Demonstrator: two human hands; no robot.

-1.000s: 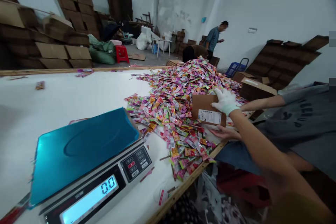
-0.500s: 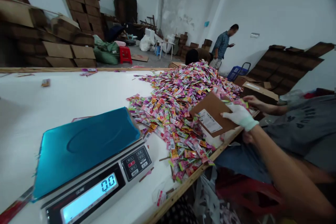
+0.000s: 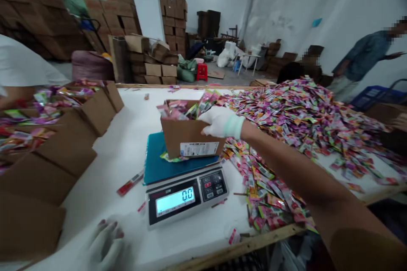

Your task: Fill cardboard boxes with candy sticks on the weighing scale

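My right hand point(image 3: 218, 120), in a white glove with bare arm stretched forward, grips the right rim of a small cardboard box point(image 3: 173, 135). Colourful candy packets point(image 3: 178, 110) fill its top, and a white label is on its front. The box is over the teal platform of a digital scale point(image 3: 187, 201), slightly tilted; I cannot tell whether it rests there. A green packet point(image 3: 173, 158) pokes out under it. The display reads 0.0. Low in the view, my left hand point(image 3: 106, 241), gloved with fingertips showing, is blurred, its fingers loosely bent and nothing visible in them.
Several filled cardboard boxes point(image 3: 63, 144) line the table's left side, near a person in a white shirt point(image 3: 28, 63). A large heap of packets point(image 3: 302, 114) covers the right side. One flat red packet point(image 3: 129, 184) lies left of the scale. A wooden edge point(image 3: 254, 243) borders the table.
The view has swung left. My right hand has brought the box from beside the heap to over the scale. My left hand and the row of filled boxes have come into view.
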